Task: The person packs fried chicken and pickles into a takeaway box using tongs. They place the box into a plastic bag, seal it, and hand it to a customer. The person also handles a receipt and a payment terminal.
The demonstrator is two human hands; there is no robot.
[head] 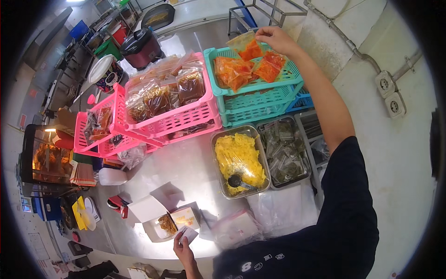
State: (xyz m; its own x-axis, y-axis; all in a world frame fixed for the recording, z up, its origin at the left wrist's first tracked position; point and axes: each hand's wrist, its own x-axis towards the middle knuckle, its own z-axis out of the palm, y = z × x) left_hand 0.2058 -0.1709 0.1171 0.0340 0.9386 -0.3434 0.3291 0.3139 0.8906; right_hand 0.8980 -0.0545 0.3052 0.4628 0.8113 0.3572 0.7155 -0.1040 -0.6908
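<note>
My right hand [277, 39] pinches the top corner of a small clear bag of orange-red sauce [251, 51]. That bag hangs over a turquoise plastic basket [223, 91], where more orange-filled bags [232, 72] lie. At the near edge of the steel table, my left hand [184, 249] grips a small white folded paper [188, 234]. Just beyond it stands an open white cardboard box [148, 209] with a piece of fried chicken [168, 224] inside. A smaller printed box [185, 217] sits at the chicken's right.
Pink baskets [174, 120] of brown sauce bags stand left of the turquoise stack. Nearer are a film-covered tray of yellow food [239, 157] with a black scoop [235, 180], a tray of dark green packets [284, 153] and plastic bags [284, 205]. A heated display case [47, 153] is far left.
</note>
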